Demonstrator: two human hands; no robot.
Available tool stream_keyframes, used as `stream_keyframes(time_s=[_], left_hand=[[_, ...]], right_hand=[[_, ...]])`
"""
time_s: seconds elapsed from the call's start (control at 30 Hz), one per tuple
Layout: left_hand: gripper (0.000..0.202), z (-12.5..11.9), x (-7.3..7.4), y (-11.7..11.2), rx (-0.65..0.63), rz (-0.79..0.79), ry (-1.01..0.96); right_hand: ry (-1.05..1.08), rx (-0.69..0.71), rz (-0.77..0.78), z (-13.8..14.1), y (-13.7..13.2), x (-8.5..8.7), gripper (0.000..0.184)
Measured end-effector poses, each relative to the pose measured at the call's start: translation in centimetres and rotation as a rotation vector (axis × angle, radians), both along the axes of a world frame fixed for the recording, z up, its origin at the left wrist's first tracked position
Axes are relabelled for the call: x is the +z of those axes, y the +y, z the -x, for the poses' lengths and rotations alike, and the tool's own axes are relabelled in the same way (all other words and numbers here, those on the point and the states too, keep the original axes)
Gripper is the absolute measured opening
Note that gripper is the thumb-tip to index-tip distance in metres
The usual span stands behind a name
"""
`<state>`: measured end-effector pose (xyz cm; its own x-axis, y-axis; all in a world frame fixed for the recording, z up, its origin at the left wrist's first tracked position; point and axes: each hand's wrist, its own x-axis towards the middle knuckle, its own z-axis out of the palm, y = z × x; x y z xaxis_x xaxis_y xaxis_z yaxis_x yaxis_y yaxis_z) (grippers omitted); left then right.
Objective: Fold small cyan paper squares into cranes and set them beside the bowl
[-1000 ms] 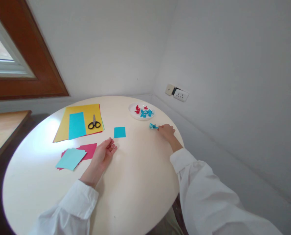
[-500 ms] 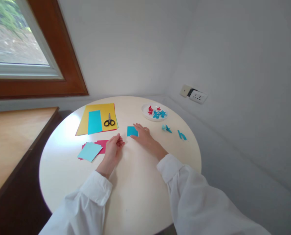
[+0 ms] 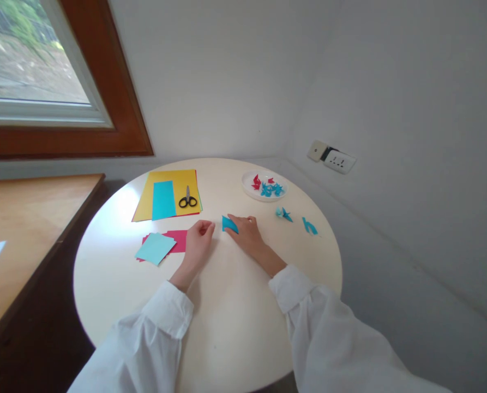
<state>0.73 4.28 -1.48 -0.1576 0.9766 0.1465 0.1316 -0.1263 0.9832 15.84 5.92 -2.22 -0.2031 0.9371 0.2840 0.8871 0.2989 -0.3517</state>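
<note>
- Now the right hand (image 3: pixel 245 234) is grasping the blue paper square (image 3: pixel 229 224) near the middle of the frame; its grip is closing on the right part of the sheet, between thumb and fingers.
- Half a second ago that square was lying flat with the hand spread over its right edge; at present its right side is curving and less of it is showing.
- A second ago the right hand was touching the blue folded piece (image 3: pixel 286 214); that piece is now lying free on the table (image 3: pixel 235 316), right of centre, with blue scraps (image 3: pixel 309 226) lying farther right.
- The left hand (image 3: pixel 198 240) is hovering just left of the square. It is turning more palm-down than before, fingers curling toward the thumb; nothing is showing in its grip, and whether the fingertips are meeting I cannot tell.
- Beside the left hand, pink paper (image 3: pixel 179 241) is lying partly under a pale blue sheet (image 3: pixel 156 249).
- Toward the upper left of the table, scissors (image 3: pixel 187 201) and a blue strip (image 3: pixel 163 200) are resting on yellow paper (image 3: pixel 181 180), keeping their arrangement.
- Toward the upper right, a white dish (image 3: pixel 247 192) is holding red and blue folded pieces, unchanged.
</note>
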Motion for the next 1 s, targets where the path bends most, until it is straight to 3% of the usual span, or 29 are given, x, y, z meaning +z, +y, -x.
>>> stream_keyframes(time_s=[0.1, 0.27, 0.37, 0.57, 0.67, 0.77, 0.87, 1.0], left_hand=[[0.029, -0.3, -0.4, 0.1, -0.058, 0.013, 0.066], [0.036, -0.8, 0.3, -0.5, -0.216, 0.066, -0.104], [0.035, -1.0, 1.0, -1.1, -0.294, 0.069, -0.234], [0.025, -0.5, 1.1, -1.2, -0.18, 0.063, -0.227], [0.027, -0.1, 1.5, -1.2, -0.167, 0.079, -0.233], [0.027, 0.0, 2.0, -1.2, -0.245, 0.122, -0.234], [0.027, 0.1, 2.1, -1.3, -0.317, 0.134, -0.154], [0.027, 0.2, 1.9, -1.1, -0.254, 0.073, -0.053]], right_hand=[[0.229, -0.019, -0.046, -0.2, -0.4, -0.2, 0.034], [0.73, 0.027, -0.054, 0.3, -1.3, -0.6, 0.037], [0.729, 0.085, -0.062, 0.9, -2.1, -0.6, 0.037], [0.569, 0.281, -0.087, 1.3, -3.1, 0.1, 0.041], [0.756, 0.171, -0.004, 0.5, -2.6, 0.2, 0.044], [1.041, 0.048, 0.138, -0.6, -1.7, 0.2, 0.054], [1.195, 0.101, 0.269, -1.4, -1.4, 0.4, 0.059], [1.19, 0.122, 0.226, -1.5, -1.8, 0.9, 0.054]])
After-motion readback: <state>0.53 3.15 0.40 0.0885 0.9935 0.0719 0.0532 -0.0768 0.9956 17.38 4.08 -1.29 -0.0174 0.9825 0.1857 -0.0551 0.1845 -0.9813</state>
